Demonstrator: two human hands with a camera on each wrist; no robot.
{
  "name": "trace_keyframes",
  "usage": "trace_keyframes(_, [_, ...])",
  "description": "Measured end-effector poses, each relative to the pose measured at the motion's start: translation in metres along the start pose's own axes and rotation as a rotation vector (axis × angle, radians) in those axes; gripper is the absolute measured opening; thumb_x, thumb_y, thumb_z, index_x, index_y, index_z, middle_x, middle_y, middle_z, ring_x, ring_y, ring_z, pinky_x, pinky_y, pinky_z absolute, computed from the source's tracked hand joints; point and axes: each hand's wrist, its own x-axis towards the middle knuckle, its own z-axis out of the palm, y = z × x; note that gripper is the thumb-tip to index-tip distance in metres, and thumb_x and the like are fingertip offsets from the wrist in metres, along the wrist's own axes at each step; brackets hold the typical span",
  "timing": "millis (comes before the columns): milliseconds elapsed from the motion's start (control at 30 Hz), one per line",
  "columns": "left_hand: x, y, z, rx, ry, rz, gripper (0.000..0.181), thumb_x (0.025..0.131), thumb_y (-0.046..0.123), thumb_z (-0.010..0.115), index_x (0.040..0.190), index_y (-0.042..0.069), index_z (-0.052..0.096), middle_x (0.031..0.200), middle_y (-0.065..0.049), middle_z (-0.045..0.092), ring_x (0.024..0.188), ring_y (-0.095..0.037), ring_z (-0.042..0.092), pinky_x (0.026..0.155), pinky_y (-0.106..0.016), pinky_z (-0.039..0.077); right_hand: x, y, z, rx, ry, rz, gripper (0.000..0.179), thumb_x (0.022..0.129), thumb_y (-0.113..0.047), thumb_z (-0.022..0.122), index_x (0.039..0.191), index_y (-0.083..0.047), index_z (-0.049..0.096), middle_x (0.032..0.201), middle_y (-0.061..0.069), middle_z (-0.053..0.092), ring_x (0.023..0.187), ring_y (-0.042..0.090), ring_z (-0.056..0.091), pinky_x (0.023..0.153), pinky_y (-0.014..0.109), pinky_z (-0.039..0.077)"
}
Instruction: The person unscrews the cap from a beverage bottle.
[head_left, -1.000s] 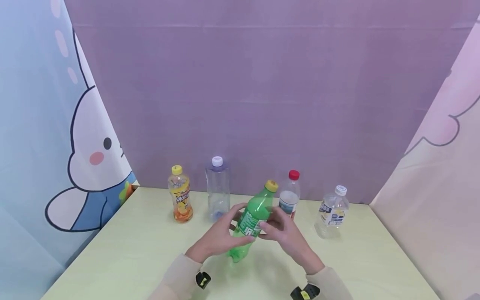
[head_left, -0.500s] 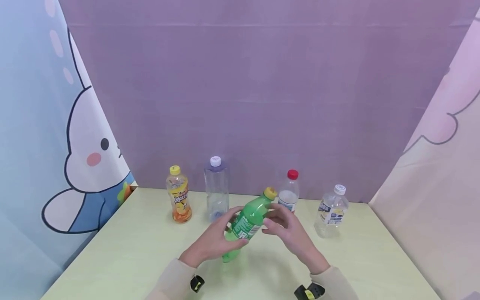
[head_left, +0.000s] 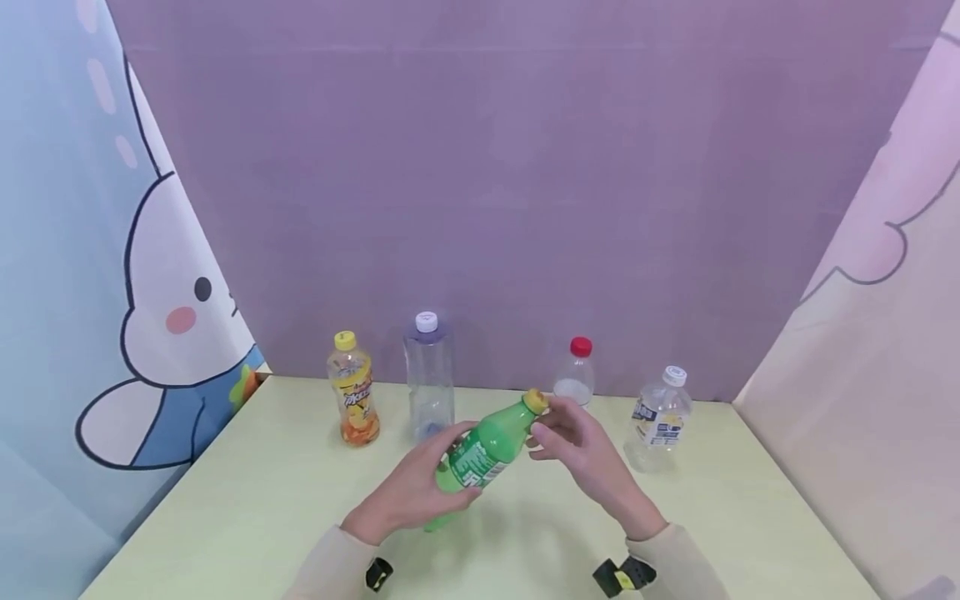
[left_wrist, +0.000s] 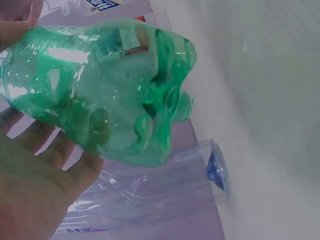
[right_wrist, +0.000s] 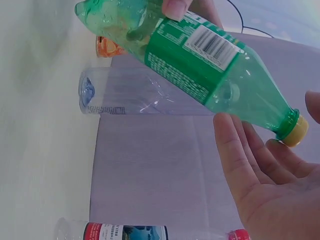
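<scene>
My left hand [head_left: 412, 492] grips a green plastic soda bottle [head_left: 487, 450] by its lower body. The bottle is held above the table, tilted with its neck to the upper right. A yellow cap [right_wrist: 296, 131] sits on the neck. Close by that cap is my right hand [head_left: 588, 458]; in the right wrist view its fingers [right_wrist: 235, 150] are extended beside the bottle's shoulder and neck, not wrapped round it. Whether a fingertip touches the bottle cannot be told. The left wrist view shows the ridged bottle base [left_wrist: 160, 100] from below.
Behind the hands stand a yellow-capped bottle with an orange label [head_left: 356, 396], a tall clear bottle [head_left: 430, 375], a red-capped bottle [head_left: 575, 379] partly hidden by my right hand, and a white-capped bottle [head_left: 660, 425]. A purple backdrop [head_left: 480, 183] rises behind the pale table [head_left: 247, 500].
The green bottle has tipped further over to the right and sunk slightly. My right hand has come off its body and shifted up toward the cap; my left hand keeps its hold.
</scene>
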Motion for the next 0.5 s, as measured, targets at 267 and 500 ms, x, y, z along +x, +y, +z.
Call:
trace_keyframes(267, [-0.005, -0.006, -0.002, 0.156, 0.041, 0.088, 0.079, 0.081, 0.034, 0.083, 0.150, 0.032, 0.045, 0.126, 0.010, 0.058, 0.106, -0.011, 0.055, 0.084, -0.041, 0.054, 0.000, -0.011, -0.005, -0.053, 0.088, 0.065, 0.034, 0.102, -0.018, 0.061, 0.126, 0.006, 0.059, 0.096, 0.019, 0.068, 0.081, 0.026, 0.070, 0.072, 0.035, 0.061])
trace_keyframes(500, [-0.010, -0.006, -0.002, 0.340, 0.100, 0.166, 0.081, 0.076, 0.036, 0.084, 0.149, 0.027, 0.049, 0.120, 0.007, 0.059, 0.102, -0.008, 0.052, 0.080, -0.033, 0.051, 0.003, -0.017, -0.004, -0.077, 0.142, 0.196, 0.031, 0.098, -0.025, 0.069, 0.107, 0.004, 0.068, 0.079, 0.011, 0.066, 0.066, 0.022, 0.065, 0.063, 0.034, 0.059])
